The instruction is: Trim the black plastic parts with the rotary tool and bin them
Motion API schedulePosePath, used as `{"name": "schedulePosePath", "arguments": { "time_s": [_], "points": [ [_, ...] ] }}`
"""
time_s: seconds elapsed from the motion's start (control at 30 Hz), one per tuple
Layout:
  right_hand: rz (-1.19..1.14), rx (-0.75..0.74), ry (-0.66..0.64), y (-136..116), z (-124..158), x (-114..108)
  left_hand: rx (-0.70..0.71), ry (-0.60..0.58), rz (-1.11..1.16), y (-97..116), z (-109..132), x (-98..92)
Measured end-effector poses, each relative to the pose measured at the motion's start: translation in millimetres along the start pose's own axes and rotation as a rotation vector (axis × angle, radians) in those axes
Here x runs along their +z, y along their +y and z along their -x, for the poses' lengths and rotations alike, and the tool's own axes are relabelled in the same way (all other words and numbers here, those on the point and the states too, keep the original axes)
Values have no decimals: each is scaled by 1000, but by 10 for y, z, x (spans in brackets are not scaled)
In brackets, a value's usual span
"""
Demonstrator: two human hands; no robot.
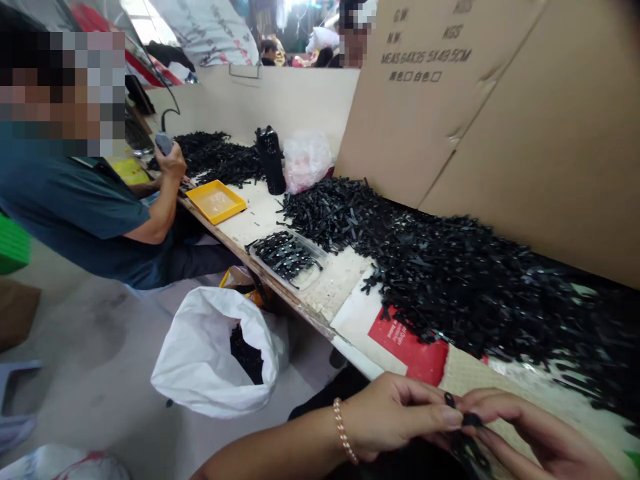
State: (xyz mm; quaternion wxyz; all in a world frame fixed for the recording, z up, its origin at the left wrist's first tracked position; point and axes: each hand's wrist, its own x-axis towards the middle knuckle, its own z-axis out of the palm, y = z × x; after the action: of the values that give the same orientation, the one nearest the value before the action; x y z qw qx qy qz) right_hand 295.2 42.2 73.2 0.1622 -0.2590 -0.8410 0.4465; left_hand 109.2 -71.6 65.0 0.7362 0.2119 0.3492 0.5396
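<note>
At the lower right, above the table's near edge, my left hand [387,417] pinches small black strips [470,450] between thumb and fingers. A beaded bracelet [344,427] circles that wrist. My right hand [530,423] meets it from the right, its fingers closed on the same dark pieces. One strip end with a hole pokes up between the hands; the lower ends hang beneath, partly hidden by the fingers. Just beyond the hands spreads a large heap of similar black strips [460,287]. Between heap and hands lies a red printed sheet [425,357].
A clear tray [315,277] of black strips and a yellow tray [217,202] sit along the table. A black bundle [271,163] stands beside a plastic bag [306,157]. Cardboard [540,147] walls the back. A white sack [200,367] stands below. At left, a co-worker's hand [171,161] holds a grey tool.
</note>
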Motion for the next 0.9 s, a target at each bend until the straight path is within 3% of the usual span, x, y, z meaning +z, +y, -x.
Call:
{"name": "schedulePosePath", "arguments": {
  "time_s": [0.13, 0.27, 0.43, 0.57, 0.73, 0.9],
  "points": [
    [-95, 55, 6, -189, 64, 5, 85, 34, -244, -33, 54, 48],
    [-268, 64, 31, -141, 217, 17, 107, 73, -407, -72, 57, 143],
    [-574, 55, 131, 13, 422, 76, -18, 186, -227, -179, 23, 378],
    [-830, 162, 240, 66, 531, 173, 35, 305, -118, -317, -24, 529],
    [-846, 263, 231, 108, 593, 180, 82, 340, -216, -435, -69, 624],
    [-787, 268, 349, 171, 612, 115, 62, 383, -216, -438, -66, 612]
  ]
}}
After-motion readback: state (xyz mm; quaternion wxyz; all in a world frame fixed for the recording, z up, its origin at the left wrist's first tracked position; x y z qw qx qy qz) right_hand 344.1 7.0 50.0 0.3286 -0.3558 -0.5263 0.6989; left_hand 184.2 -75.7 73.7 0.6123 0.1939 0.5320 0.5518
